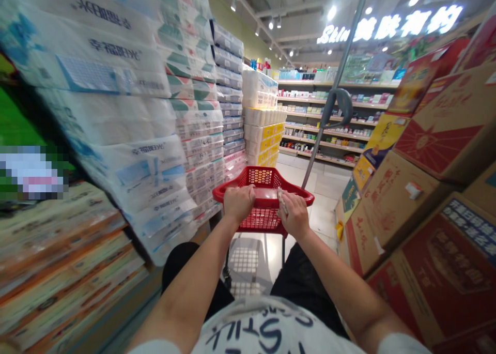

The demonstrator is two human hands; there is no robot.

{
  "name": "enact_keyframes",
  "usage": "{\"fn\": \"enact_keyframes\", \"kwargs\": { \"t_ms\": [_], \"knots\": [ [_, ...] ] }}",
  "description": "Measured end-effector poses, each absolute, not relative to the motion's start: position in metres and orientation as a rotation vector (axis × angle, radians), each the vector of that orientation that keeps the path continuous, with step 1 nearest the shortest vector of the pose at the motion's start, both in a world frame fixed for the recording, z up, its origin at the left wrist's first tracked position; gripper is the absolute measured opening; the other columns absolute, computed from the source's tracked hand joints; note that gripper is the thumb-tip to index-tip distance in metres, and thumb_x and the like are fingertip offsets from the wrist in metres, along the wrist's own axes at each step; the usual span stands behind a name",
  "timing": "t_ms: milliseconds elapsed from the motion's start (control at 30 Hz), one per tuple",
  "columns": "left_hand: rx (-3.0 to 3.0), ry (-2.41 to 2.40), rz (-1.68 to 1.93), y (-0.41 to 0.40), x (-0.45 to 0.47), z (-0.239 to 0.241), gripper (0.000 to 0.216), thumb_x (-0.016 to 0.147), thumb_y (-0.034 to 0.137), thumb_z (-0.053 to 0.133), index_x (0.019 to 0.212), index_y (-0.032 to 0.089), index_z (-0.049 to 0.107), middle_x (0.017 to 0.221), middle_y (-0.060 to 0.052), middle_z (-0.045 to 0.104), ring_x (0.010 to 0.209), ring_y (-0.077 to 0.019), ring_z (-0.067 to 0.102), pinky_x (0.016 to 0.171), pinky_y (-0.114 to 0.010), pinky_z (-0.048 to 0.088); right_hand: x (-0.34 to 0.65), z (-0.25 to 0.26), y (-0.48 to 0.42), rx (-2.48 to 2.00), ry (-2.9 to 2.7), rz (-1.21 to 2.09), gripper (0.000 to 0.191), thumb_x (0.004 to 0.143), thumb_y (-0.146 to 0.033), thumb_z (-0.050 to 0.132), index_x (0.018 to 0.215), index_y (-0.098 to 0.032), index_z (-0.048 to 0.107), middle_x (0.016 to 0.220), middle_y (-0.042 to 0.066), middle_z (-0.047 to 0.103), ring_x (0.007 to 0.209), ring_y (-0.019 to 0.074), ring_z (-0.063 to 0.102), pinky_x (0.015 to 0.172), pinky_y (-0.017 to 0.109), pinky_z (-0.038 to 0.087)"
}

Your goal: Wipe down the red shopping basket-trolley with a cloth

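Observation:
A red plastic shopping cart is in front of me at the middle of the head view. My left hand is wrapped around the left part of its handlebar. On the right part, my right hand is also closed. A small whitish strip or crumpled piece shows along the fingers of that hand; I cannot make out what it is. Through the mesh the basket shows no goods. Rising beside the cart's right side is a slanted metal pole with a grey hook-shaped piece.
Tall stacks of wrapped tissue packs line the left side. Cardboard cartons are piled on the right. Between them runs a tiled aisle floor. Shelves of small boxes stand at the far end, under a lit sign.

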State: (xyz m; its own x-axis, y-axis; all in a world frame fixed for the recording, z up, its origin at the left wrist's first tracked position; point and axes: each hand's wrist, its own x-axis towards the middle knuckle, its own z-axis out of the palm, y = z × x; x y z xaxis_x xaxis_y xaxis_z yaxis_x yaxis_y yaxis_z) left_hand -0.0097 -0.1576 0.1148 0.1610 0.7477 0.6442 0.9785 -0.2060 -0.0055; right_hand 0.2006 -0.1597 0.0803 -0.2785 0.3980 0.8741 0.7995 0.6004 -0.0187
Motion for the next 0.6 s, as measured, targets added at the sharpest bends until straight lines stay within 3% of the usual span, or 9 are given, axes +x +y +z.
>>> {"fn": "enact_keyframes", "kwargs": {
  "t_ms": [133,233,300,500,600],
  "knots": [
    [-2.028,-1.646,-0.715,-0.157,-0.010,0.115,0.039,0.096,0.029,0.030,0.114,0.021,0.064,0.102,-0.006,0.072,0.086,-0.0230,0.065,0.077,-0.039,0.039,0.198,0.101,-0.156,-1.237,-1.942,-0.385,0.027,0.094,-0.030,0.042,0.097,-0.018,0.066,0.091,0.007,0.071,0.083,0.0197,0.063,0.076,0.031,0.040],
    [-2.028,-1.643,-0.724,-0.157,-0.009,0.115,0.040,0.096,0.028,0.029,0.116,0.021,0.063,0.102,-0.007,0.072,0.086,-0.0232,0.065,0.077,-0.039,0.040,0.195,0.118,-0.152,-1.490,-1.905,-0.242,0.036,0.097,-0.039,0.039,0.079,-0.021,0.066,0.073,0.003,0.069,0.066,0.0172,0.060,0.063,0.028,0.035],
    [-2.031,-1.637,-0.731,-0.157,-0.009,0.115,0.041,0.097,0.029,0.028,0.117,0.020,0.063,0.103,-0.008,0.072,0.087,-0.0231,0.065,0.077,-0.040,0.040,0.194,0.116,-0.152,-1.455,-1.889,-0.258,0.035,0.097,-0.038,0.039,0.083,-0.021,0.066,0.077,0.004,0.070,0.069,0.0176,0.061,0.065,0.028,0.036],
    [-2.050,-1.647,-0.743,-0.158,-0.010,0.115,0.040,0.096,0.029,0.029,0.116,0.019,0.063,0.103,-0.010,0.071,0.088,-0.0240,0.066,0.079,-0.041,0.040,0.200,0.084,-0.161,-1.033,-1.899,-0.493,0.032,0.092,-0.024,0.044,0.119,-0.014,0.059,0.115,0.013,0.066,0.106,0.0229,0.058,0.091,0.036,0.037],
    [-2.049,-1.660,-0.749,-0.158,-0.009,0.116,0.040,0.096,0.029,0.030,0.115,0.020,0.064,0.103,-0.010,0.071,0.088,-0.0237,0.066,0.079,-0.040,0.040,0.202,0.093,-0.158,-1.138,-1.947,-0.450,0.028,0.093,-0.027,0.043,0.107,-0.016,0.064,0.100,0.010,0.070,0.094,0.0219,0.062,0.085,0.034,0.039]
  ]
}}
